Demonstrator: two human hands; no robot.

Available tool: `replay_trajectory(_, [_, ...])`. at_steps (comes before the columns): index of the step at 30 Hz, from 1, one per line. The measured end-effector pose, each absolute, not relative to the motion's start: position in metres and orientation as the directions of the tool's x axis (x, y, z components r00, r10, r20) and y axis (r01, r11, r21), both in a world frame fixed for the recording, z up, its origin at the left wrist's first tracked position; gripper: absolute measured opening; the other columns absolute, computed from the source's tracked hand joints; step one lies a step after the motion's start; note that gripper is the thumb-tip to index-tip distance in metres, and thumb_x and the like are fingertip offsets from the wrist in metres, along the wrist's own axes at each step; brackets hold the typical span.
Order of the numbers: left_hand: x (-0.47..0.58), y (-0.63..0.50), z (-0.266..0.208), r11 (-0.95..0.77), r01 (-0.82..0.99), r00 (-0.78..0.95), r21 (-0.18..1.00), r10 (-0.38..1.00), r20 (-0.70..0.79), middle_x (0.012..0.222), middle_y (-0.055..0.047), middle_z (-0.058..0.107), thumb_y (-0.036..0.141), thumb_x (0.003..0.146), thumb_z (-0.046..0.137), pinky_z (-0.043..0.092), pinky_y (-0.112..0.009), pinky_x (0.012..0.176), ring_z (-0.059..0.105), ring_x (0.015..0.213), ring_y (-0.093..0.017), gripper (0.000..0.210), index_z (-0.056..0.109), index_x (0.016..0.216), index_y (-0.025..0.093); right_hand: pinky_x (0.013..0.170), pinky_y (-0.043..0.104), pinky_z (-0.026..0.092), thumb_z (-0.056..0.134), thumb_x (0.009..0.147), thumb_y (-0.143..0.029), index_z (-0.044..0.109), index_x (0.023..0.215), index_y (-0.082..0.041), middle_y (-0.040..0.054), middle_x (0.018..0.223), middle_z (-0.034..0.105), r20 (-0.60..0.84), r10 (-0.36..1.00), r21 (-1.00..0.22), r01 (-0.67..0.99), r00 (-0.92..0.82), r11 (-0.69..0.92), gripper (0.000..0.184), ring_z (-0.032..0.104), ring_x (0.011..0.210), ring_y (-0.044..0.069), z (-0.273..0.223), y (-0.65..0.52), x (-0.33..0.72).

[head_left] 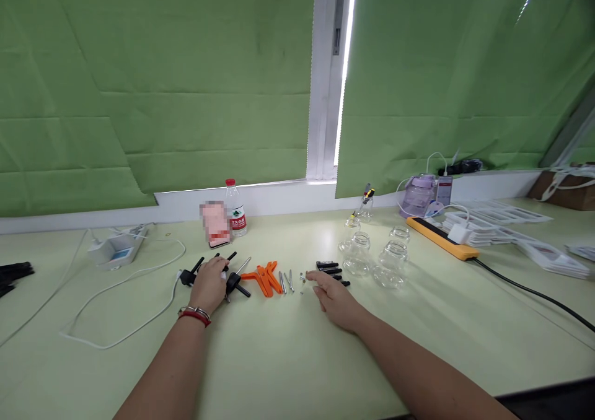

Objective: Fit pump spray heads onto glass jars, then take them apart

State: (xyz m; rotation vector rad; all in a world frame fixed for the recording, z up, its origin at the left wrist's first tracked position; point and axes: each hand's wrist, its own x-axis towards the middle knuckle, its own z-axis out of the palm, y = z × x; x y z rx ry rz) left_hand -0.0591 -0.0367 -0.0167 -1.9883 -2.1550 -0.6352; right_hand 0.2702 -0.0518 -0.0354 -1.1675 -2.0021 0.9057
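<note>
My left hand [210, 285] lies over several black pronged parts at the left of a row, its fingers curled down round one; a black part with a metal rod [235, 282] shows just beside it. Bright orange plastic pieces [264, 279] come after these, then long silver bolts [286, 280]. My right hand [335, 299] reaches in from the right, index finger stretched toward small metal bits [302, 277], too small to name. Its fingers are apart, with nothing visible in them. Black slim pieces [329, 270] lie just beyond that hand.
Clear jars [391, 265] stand right of the row; screwdrivers [367, 194] rise from a jar behind. An orange-black power strip [441, 237] and white stacked sheets [483, 222] lie farther right. A water bottle [237, 212], phone [216, 222] and white cable [139, 268] are leftward.
</note>
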Motion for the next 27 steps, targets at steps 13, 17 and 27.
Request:
replay_trajectory(13, [-0.065, -0.044, -0.008, 0.219, 0.949, -0.287, 0.228, 0.899, 0.331, 0.11, -0.012, 0.061, 0.008, 0.069, 0.046, 0.045, -0.037, 0.083, 0.055, 0.1, -0.028, 0.038, 0.058, 0.105, 0.014, 0.099, 0.032, 0.038, 0.042, 0.085, -0.022, 0.059, 0.115, -0.019, 0.006, 0.122, 0.059, 0.261, 0.828, -0.634, 0.559, -0.496, 0.535, 0.035, 0.051, 0.115, 0.02, -0.03, -0.057, 0.265])
replay_trajectory(17, [-0.064, -0.045, -0.008, 0.229, 0.946, -0.297, 0.229, 0.897, 0.327, 0.112, -0.013, 0.06, 0.007, 0.067, 0.047, 0.045, -0.035, 0.081, 0.055, 0.101, -0.028, 0.038, 0.058, 0.102, 0.015, 0.087, 0.033, 0.044, 0.044, 0.083, -0.022, 0.062, 0.103, -0.021, 0.0045, 0.109, 0.063, 0.244, 0.864, -0.673, 0.565, -0.439, 0.477, 0.027, 0.058, 0.099, 0.02, -0.028, -0.06, 0.267])
replay_trajectory(27, [-0.07, -0.047, -0.011, 0.193, 0.962, -0.247, 0.191, 0.917, 0.315, 0.097, -0.01, 0.064, 0.003, 0.058, 0.049, 0.045, -0.033, 0.071, 0.059, 0.09, -0.027, 0.03, 0.061, 0.08, 0.018, 0.073, 0.03, 0.045, 0.047, 0.081, -0.02, 0.062, 0.097, -0.02, 0.0056, 0.105, 0.059, 0.238, 0.884, -0.7, 0.559, -0.403, 0.443, 0.022, 0.057, 0.079, 0.017, -0.032, -0.056, 0.267])
